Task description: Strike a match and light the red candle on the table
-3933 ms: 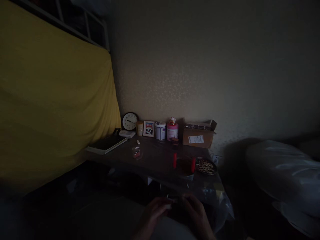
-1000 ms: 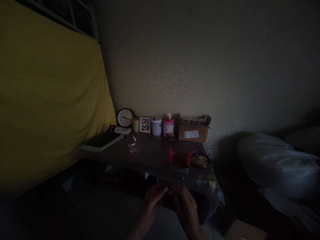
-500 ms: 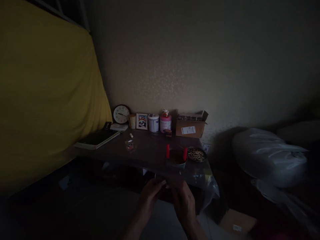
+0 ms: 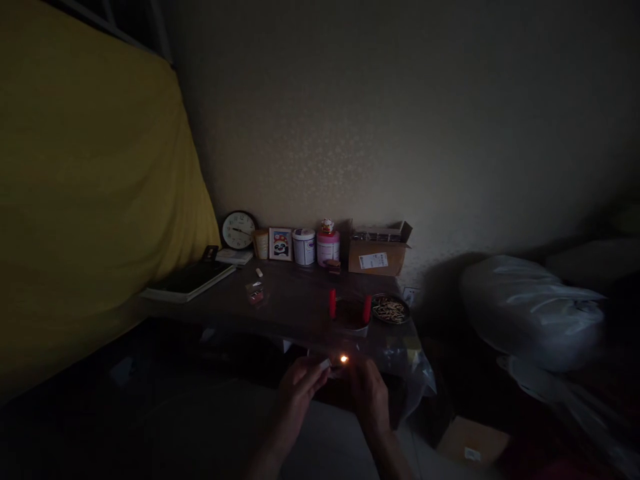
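Note:
The room is very dark. My left hand (image 4: pixel 299 385) is closed around a small pale object, probably a matchbox (image 4: pixel 325 365), just in front of the table's near edge. My right hand (image 4: pixel 369 395) is pinched shut on a thin match whose tip carries a small orange flame (image 4: pixel 344 359) between the two hands. Just beyond them on the table stand two short red candles (image 4: pixel 333 303) at either side of a dark dish, and a round plate of matchsticks (image 4: pixel 391 310) sits to their right.
A dark table (image 4: pixel 295 303) holds a clock (image 4: pixel 239 230), a framed panda picture (image 4: pixel 281 244), two tins (image 4: pixel 303 247), a cardboard box (image 4: pixel 377 257) along the wall, and a book (image 4: pixel 187 280) at left. A yellow sheet (image 4: pixel 85 193) hangs left; a pale bag (image 4: pixel 530 310) lies right.
A small flame has appeared between my hands where there was none half a second ago. My hands stay close together in front of the table edge; the view has drifted slightly.

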